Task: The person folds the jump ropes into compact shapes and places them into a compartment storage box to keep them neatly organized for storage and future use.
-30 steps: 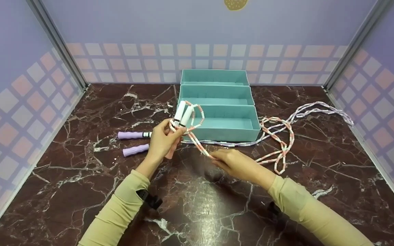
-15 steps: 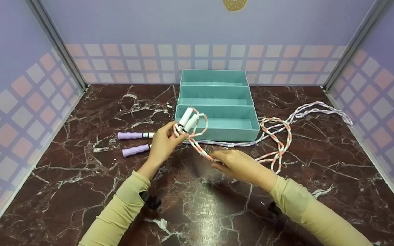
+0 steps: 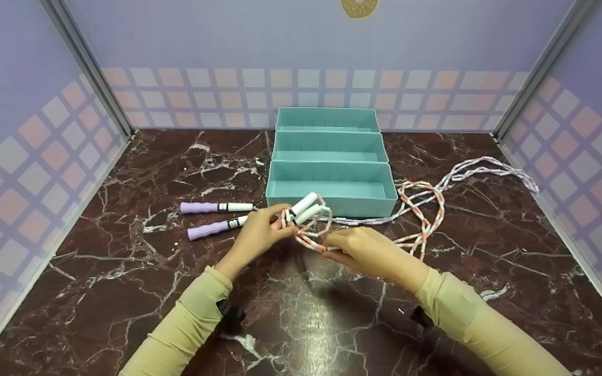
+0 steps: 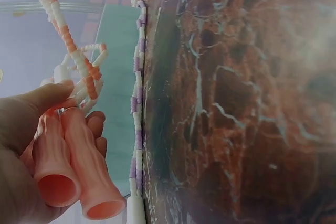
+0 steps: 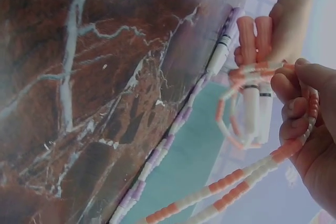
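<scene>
My left hand [image 3: 262, 232] grips both handles of a jump rope side by side. Their coral grips [image 4: 86, 156] and white ends [image 3: 306, 204] show, with beaded cord looped around them near the thumb. In the head view my right hand [image 3: 361, 250] pinches the doubled orange-and-white beaded cord [image 5: 231, 182] just right of the handles. Past that hand, the rest of the cord [image 3: 426, 224] lies in a loop on the table. A second jump rope with purple handles [image 3: 200, 208] lies left of my left hand; its purple-and-white cord [image 3: 481, 169] stretches to the right.
A teal box [image 3: 332, 206] with three compartments stands beyond the hands, its front wall close to the white handle ends. Purple cord runs along its front base. The dark marbled table [image 3: 139, 292] is bounded by purple panels [image 3: 29, 104] with checked bands.
My left hand has moved right and towards me, turning the handles further to the right and closer to my right hand. The cord loop on the table has been drawn slightly left.
</scene>
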Motion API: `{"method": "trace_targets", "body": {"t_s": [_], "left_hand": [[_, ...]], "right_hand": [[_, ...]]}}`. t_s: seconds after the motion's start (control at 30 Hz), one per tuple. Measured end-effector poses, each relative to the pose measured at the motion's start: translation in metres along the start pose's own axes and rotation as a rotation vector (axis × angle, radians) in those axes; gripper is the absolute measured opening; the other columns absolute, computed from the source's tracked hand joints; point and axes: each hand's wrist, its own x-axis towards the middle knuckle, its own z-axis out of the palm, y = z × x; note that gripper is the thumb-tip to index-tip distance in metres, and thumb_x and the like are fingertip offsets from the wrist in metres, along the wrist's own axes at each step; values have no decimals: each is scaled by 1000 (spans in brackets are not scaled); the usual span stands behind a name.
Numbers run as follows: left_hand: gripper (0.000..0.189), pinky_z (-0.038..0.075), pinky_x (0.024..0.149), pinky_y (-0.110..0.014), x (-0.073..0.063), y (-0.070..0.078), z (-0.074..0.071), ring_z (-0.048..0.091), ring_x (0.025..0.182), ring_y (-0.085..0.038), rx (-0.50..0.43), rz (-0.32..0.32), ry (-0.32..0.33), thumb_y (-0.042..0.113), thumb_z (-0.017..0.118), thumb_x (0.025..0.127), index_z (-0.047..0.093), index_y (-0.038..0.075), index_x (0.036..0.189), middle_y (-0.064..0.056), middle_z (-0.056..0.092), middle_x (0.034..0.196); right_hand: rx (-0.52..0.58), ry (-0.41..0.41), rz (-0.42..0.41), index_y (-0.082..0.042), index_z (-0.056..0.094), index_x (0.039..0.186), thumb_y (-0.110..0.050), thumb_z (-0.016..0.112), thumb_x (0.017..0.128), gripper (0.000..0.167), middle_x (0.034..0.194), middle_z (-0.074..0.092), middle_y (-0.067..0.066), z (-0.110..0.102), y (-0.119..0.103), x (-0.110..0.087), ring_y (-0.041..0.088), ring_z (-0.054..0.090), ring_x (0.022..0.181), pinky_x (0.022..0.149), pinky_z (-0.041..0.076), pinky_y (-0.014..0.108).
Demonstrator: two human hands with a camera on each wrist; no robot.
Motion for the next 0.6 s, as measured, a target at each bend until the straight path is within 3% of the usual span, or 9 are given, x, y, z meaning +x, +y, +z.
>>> {"method": "trace_targets", "body": {"t_s": [0.23,0.47,0.6], "left_hand": [[44,56,80,-38,-7,4,4,60,77,-17,42,59,-198,20,83,83,72,10,125,-13,77,109],[38,48,67,-25,-9,9,6,50,67,-7,31,150,-377,25,82,85,74,15,120,-5,74,90],[37,50,71,-24,-11,13,9,52,69,-5,-10,204,-471,24,81,86,74,15,121,-3,74,89]], "right_hand": [[19,-16,-6,-9,67,94,-18,67,98,11,83,71,1,-9,4,1,15,65,67,65,58,31],[65,-42,21,-9,69,96,-17,65,99,10,85,71,1,-21,7,3,13,62,67,66,57,30],[118,-60,30,-9,72,103,-14,63,101,10,92,73,1,-25,11,2,14,68,75,73,59,30]]}}
